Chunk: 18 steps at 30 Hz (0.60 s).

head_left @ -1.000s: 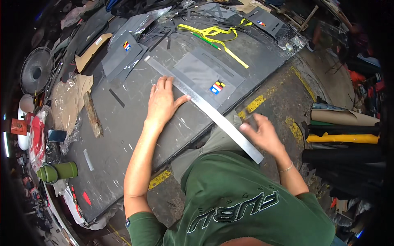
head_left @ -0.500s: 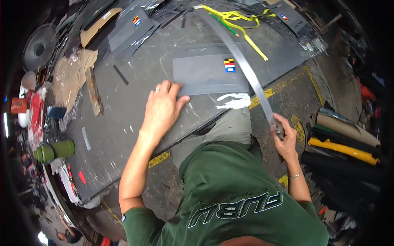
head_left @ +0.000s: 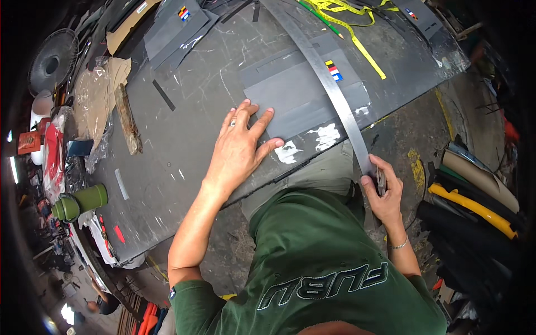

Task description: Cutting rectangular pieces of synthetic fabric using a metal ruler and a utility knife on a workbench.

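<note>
My left hand (head_left: 240, 139) lies on the table, fingers spread, its fingertips at the left edge of a flat grey sheet piece (head_left: 287, 103). A small patch with coloured blocks (head_left: 333, 71) sits on the right part of that piece. My right hand (head_left: 386, 192) grips the near end of a long metal ruler (head_left: 349, 120). The ruler slants away over the right part of the grey piece, beside the coloured patch. A short metallic object (head_left: 381, 182) is also in my right hand; its kind is unclear.
A yellow tape measure (head_left: 365, 50) and a green pencil (head_left: 326, 23) lie beyond the piece. More grey pieces (head_left: 181, 36) are at the far left. A wooden stick (head_left: 128, 120) and a green bottle (head_left: 84, 202) are on the left. Rolls of material (head_left: 474, 206) lie at right.
The grey piece has turned, its right side swinging away from me. The ruler now crosses it, where before it lay along its right edge. My left fingers have spread more.
</note>
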### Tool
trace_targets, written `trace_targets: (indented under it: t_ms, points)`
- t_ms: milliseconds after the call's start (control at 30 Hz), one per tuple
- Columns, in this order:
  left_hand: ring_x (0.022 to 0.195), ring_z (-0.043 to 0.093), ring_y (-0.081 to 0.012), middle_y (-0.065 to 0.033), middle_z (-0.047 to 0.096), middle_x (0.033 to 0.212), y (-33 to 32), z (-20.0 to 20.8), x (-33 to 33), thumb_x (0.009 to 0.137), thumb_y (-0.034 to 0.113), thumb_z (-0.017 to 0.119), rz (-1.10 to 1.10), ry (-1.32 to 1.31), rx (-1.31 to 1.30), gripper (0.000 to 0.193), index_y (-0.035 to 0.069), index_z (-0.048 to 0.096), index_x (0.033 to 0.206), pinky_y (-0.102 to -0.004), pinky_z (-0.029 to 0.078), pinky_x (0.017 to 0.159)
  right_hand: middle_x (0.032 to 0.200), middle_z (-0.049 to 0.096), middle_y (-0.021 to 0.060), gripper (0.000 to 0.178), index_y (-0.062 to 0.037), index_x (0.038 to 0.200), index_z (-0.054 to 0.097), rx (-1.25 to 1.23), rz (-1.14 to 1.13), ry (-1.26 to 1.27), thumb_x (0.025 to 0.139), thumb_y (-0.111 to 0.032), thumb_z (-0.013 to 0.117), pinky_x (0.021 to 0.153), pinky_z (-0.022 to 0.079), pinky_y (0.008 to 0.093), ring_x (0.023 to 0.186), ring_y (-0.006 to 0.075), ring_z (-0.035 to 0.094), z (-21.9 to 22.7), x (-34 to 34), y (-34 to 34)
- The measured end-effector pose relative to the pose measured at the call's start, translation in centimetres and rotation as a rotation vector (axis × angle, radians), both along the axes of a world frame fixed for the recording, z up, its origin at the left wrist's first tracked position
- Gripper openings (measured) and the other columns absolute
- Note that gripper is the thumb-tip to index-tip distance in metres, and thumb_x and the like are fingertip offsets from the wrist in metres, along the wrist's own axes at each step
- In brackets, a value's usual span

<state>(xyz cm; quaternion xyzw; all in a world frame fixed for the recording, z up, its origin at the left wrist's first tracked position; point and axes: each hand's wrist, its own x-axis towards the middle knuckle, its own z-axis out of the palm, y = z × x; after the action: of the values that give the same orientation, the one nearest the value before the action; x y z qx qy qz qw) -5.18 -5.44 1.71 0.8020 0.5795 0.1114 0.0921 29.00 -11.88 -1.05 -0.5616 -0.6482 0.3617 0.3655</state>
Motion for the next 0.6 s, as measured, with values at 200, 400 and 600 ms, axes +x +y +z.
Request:
trace_targets:
  t_ms: [200, 400, 600]
  points:
    - [0.127, 0.056, -0.0417, -0.0245, 0.059, 0.134, 5.6, -1.0, -2.4, 0.098, 0.055, 0.065, 0.464, 0.145, 0.219, 0.07, -0.003, 0.061, 0.138, -0.0489, 0.046, 0.105, 0.113, 0.075, 0.0167, 0.048, 0.0011, 0.129, 0.066, -0.079, -0.009, -0.02, 0.083, -0.001, 0.081, 0.082, 0.056, 0.0296, 0.091, 0.0199, 0.074, -1.2, -0.6, -0.1]
    - [0.117, 0.061, -0.0324, -0.0212, 0.064, 0.126, 8.6, -1.1, 0.1, 0.094, 0.04, 0.077, 0.396, -0.049, 0.183, 0.057, -0.004, 0.063, 0.126, -0.0465, 0.048, 0.1, 0.105, 0.075, 0.0128, 0.048, 0.0031, 0.132, 0.066, 0.056, 0.058, -0.101, 0.086, 0.001, 0.08, 0.079, 0.053, 0.027, 0.086, 0.0121, 0.067, -1.6, 0.0, 0.5]
    - [0.087, 0.07, -0.0121, -0.0133, 0.078, 0.108, 11.0, -0.3, 0.3, 0.097, 0.008, 0.073, 0.56, -1.152, -0.271, 0.038, -0.002, 0.049, 0.125, -0.0273, 0.057, 0.078, 0.103, 0.075, 0.0149, 0.052, 0.0, 0.132, 0.067, 0.089, 0.042, -0.148, 0.082, -0.001, 0.084, 0.077, 0.055, 0.0295, 0.084, 0.0164, 0.071, -0.9, -0.9, 2.8]
